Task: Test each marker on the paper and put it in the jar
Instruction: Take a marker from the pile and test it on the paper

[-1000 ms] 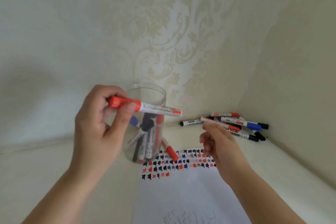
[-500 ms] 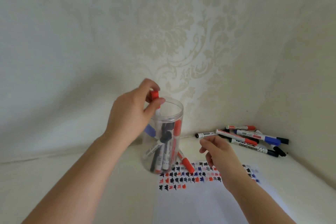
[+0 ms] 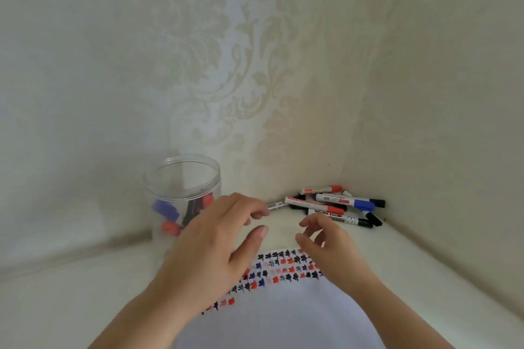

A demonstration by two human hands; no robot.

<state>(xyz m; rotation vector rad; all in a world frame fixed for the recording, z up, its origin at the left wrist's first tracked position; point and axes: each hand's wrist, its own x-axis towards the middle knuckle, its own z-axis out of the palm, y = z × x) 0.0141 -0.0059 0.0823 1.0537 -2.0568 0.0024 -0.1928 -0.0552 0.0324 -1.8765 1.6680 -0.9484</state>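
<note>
A clear plastic jar stands at the back left with several red, blue and black markers inside. My left hand hovers just right of the jar, fingers apart, holding nothing. My right hand floats beside it, fingers loosely spread and empty, close to a pile of markers lying in the corner. A white paper with rows of red, blue and black test marks lies under both hands.
Patterned walls meet in a corner behind the marker pile. The pale surface stretches to the left of the jar and to the right of the paper.
My left hand dropped the red marker into the jar and came down to the right, now empty. My right hand stayed near the pile.
</note>
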